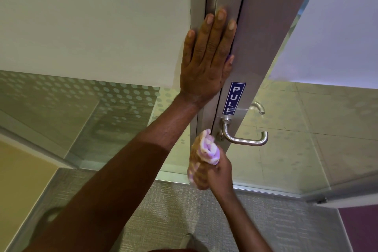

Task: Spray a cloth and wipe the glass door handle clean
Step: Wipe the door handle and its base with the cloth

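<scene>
A brushed-metal lever handle (245,139) juts from the aluminium frame of the glass door (263,26), just below a blue PULL sticker (234,98). My left hand (206,59) lies flat with straight fingers against the door frame above the sticker. My right hand (216,176) grips a bunched purple and cream cloth (204,151), held just left of the handle's base, close to the frame. I cannot tell whether the cloth touches the handle. No spray bottle is in view.
A second handle (258,107) shows through on the door's far side. Frosted glass panels (92,22) with a dotted band flank the door on the left. Grey carpet (163,210) lies underfoot, and a purple wall (362,229) stands at lower right.
</scene>
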`<action>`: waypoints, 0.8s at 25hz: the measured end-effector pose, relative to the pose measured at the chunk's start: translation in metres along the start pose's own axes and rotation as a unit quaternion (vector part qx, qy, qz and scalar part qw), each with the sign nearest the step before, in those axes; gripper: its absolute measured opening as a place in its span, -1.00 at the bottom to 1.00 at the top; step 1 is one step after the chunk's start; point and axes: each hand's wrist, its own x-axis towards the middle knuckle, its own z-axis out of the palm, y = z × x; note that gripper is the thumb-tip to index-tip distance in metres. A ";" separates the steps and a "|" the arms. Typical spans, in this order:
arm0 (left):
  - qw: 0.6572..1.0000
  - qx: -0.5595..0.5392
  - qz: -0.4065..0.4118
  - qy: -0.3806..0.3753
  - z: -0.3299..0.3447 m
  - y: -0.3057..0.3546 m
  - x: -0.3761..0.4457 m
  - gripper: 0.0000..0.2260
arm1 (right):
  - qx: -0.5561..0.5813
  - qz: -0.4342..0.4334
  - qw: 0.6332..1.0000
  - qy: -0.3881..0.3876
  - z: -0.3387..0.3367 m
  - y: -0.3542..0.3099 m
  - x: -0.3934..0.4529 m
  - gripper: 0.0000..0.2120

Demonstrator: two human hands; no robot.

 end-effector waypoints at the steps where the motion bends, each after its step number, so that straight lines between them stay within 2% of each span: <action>1: 1.000 -0.004 0.000 0.000 0.001 -0.001 0.000 -0.53 | -0.015 -0.036 0.998 0.043 -0.004 -0.010 -0.004 -0.67; 3: 1.000 0.001 -0.002 -0.004 0.000 0.001 -0.001 -0.52 | -0.095 -0.150 0.973 0.147 -0.017 -0.030 -0.004 -0.65; 5: 1.000 0.003 -0.003 -0.002 0.000 0.001 -0.001 -0.50 | -0.238 -0.254 0.905 0.244 -0.030 -0.049 0.001 -0.62; 7: 1.000 -0.003 -0.004 0.001 0.000 0.000 -0.001 -0.50 | -0.375 -0.290 0.837 0.272 -0.037 -0.059 0.012 -0.48; 10: 1.000 0.003 -0.002 0.004 0.000 0.000 -0.001 -0.53 | -0.510 -0.219 0.811 0.186 -0.029 -0.044 0.040 -0.38; 14: 1.000 0.007 -0.003 0.006 0.001 -0.001 -0.001 -0.53 | -0.592 -0.167 0.782 0.100 -0.028 -0.027 0.047 -0.32; 20: 1.000 0.005 -0.007 -0.001 -0.001 -0.001 0.000 -0.53 | -0.635 -0.188 0.746 0.076 -0.039 -0.040 0.049 -0.58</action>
